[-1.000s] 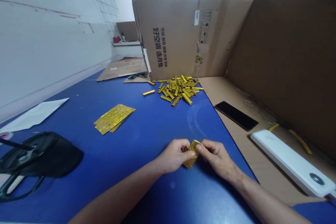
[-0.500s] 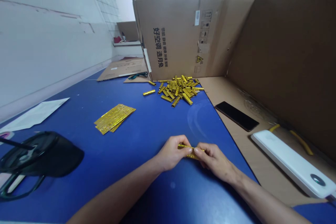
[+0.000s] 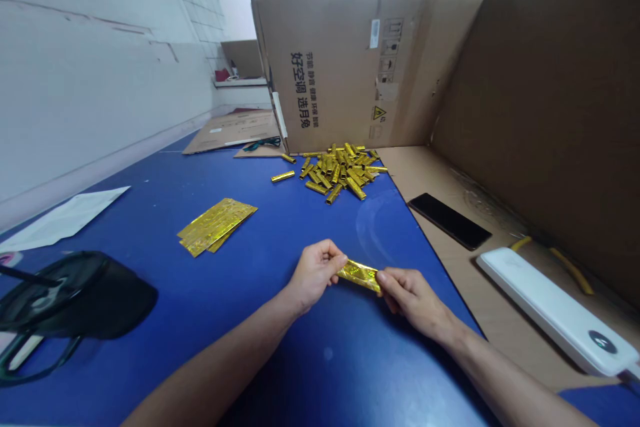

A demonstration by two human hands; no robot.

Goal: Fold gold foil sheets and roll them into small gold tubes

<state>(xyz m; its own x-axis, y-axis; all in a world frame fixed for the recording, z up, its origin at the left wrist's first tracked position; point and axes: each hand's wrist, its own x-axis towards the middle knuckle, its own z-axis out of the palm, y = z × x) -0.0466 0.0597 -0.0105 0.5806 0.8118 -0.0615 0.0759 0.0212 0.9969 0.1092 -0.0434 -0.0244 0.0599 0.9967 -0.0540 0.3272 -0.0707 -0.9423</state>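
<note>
A shiny gold foil strip [image 3: 360,273], narrow and partly folded lengthwise, is held slightly above the blue tabletop. My left hand [image 3: 315,273] pinches its left end between thumb and fingers. At its right end, my right hand [image 3: 411,297] has a similar pinch grip. Farther back lies a heap of small gold foil rolls [image 3: 343,170], with one roll [image 3: 283,176] a little apart on the left. Flat gold foil sheets [image 3: 217,223] are stacked loosely to the left of my hands.
A cardboard box wall [image 3: 340,73] stands behind the heap and along the right. On the right lie a black phone [image 3: 450,220] and a white power bank [image 3: 555,307]. A dark mug-like container [image 3: 100,293] and white paper [image 3: 70,217] are on the left.
Both hands have lifted and tilted the foil strip, my left hand moving up and left. More of the strip's face shows between them now.
</note>
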